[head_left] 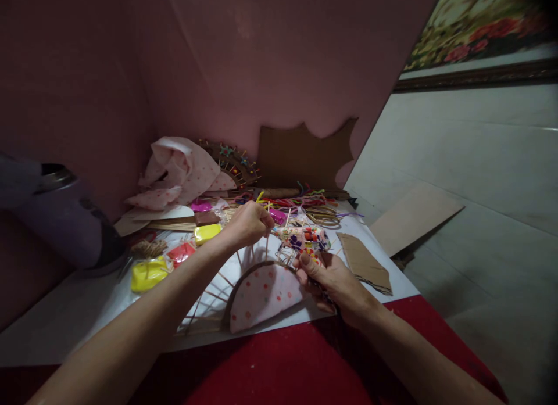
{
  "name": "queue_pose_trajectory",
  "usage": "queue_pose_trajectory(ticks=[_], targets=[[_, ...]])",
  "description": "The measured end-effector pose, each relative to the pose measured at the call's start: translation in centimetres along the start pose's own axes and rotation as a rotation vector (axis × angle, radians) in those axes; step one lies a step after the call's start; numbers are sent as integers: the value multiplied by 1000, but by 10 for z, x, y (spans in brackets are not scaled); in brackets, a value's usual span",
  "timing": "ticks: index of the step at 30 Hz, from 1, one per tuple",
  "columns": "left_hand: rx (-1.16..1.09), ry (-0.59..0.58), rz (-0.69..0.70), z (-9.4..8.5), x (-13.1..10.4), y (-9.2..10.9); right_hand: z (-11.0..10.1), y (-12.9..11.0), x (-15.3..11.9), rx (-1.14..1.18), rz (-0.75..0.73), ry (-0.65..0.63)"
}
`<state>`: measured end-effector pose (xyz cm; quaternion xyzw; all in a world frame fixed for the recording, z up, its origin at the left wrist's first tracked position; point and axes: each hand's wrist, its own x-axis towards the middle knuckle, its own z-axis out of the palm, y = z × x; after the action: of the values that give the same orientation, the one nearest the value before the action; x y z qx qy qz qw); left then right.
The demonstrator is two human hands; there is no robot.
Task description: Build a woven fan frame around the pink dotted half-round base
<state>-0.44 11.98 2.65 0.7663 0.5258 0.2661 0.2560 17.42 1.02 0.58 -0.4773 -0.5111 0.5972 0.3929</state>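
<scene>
A half-round piece covered in pink dotted cloth (264,294) stands at the table's front, with thin wooden sticks (218,280) fanning out from its curved edge. My left hand (250,223) is above it, fingers pinched near the top of an upright stick; what they grip is too small to make out. At the piece's right end is my right hand (325,277), its fingers curled round something dark, mostly hidden. Just behind that hand lie patterned, colourful packets (305,237).
Yellow clay (148,274) and red clay (181,254) packs lie left, near a large flask (65,219). Dotted cloth (183,167), a decorated fan shape (231,161) and brown cardboard (305,155) are behind. Cut cardboard (366,262) lies right.
</scene>
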Motion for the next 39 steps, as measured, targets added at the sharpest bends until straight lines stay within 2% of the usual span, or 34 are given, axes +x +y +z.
queue_pose_trajectory(ticks=[3,6,9,12,15,18,20,22,25,27,30,32,35,37,39], targets=[[-3,3,-4,0,1,-1,-1,-7,-6,78,-67,33],[-9,8,-11,0,1,-1,-9,-18,-11,130,-161,128],[-19,6,-15,0,1,-2,-23,-24,-13,167,-238,279],[-30,4,-16,-1,2,-3,-47,-19,-12,127,-247,415],[-41,4,-15,-1,4,-6,-78,-3,-8,-59,-219,576],[-58,-2,-10,-2,7,-11,-108,14,-9,-426,-113,740],[-68,-7,-11,-2,8,-13,-119,22,-12,-661,-41,796],[-74,-7,-14,-3,8,-13,-122,27,-17,-928,27,794],[-79,1,-13,-5,6,-12,-117,30,-24,-1344,118,706],[-77,9,-11,-6,5,-11,-111,29,-27,-1523,119,652],[-74,14,-9,-6,5,-12,-96,17,-27,-1708,-34,658],[-75,13,-4,-5,5,-12,-78,2,-23,-1678,-266,646],[-74,11,-4,-5,3,-10,-42,-21,-7,-1408,-638,481],[-66,19,-4,-5,1,-5,-19,-29,10,-1325,-753,407],[-58,29,0,-6,-1,0,-2,-31,28,-1329,-795,364]])
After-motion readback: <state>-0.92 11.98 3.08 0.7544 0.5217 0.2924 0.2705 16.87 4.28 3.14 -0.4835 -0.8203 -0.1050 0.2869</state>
